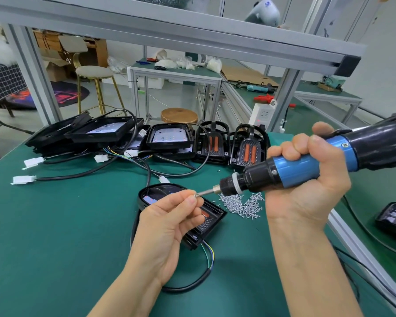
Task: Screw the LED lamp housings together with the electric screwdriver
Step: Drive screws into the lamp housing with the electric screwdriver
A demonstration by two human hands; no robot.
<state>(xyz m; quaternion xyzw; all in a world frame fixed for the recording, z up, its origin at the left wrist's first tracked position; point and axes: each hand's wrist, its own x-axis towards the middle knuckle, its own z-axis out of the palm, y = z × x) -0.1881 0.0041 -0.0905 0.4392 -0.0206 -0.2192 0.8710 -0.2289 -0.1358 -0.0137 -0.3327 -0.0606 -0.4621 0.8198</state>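
Far left: I see white connectors [24, 179] on black cables lying on the green mat [66, 225], well apart from both hands.
Back row: a stack of black lamp housings [105, 132] sits at the far edge of the mat, with two upright ones [247, 148] showing orange strips further right.
Left hand [169, 223]: my view has it raised over the near housing, thumb and forefinger pinching a small screw [194, 195] against the bit tip.
Near housing [209, 217]: it lies flat on the mat, partly hidden under the left hand, its coloured wires trailing toward me.
Screw pile [242, 205]: loose silver screws, just right of that housing, below the driver nose.
Right hand [306, 179]: fingers wrapped round the blue barrel of the electric screwdriver [295, 167], held tilted, bit pointing left at the left fingertips.
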